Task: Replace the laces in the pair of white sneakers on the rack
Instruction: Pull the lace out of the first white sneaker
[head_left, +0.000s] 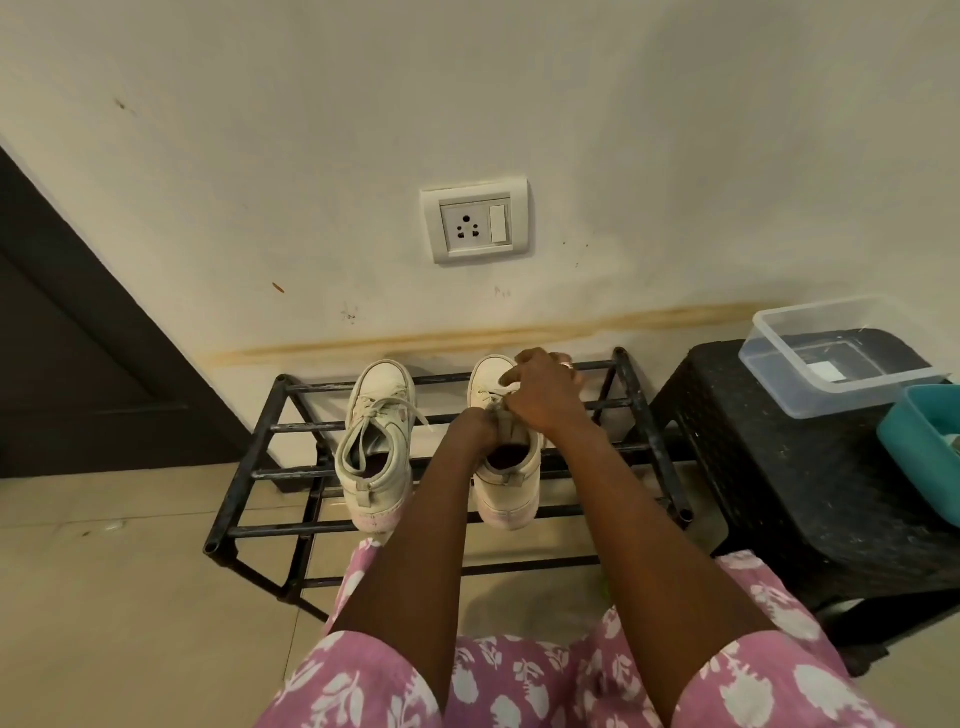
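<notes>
Head view: you look down at two white shoes on the top bars of the black rack (249, 474). They stand side by side, a little apart, toes to the wall (311, 156). Both are more cream than white, with grubby pink marks at the heels.

The left shoe (376, 441) is open at the top. Its loose lace (387, 408) crosses the front, and one end hangs over the side.

Both your hands are on the right shoe (506, 483). Your left hand (475, 428) is curled tight on the shoe's tongue. Your right hand (540, 395) lies over the front, fingers bent, pinching the lace (487, 392).

A black stool (779, 467) stands just right of the rack, with a clear tub (769, 338) on it.
</notes>
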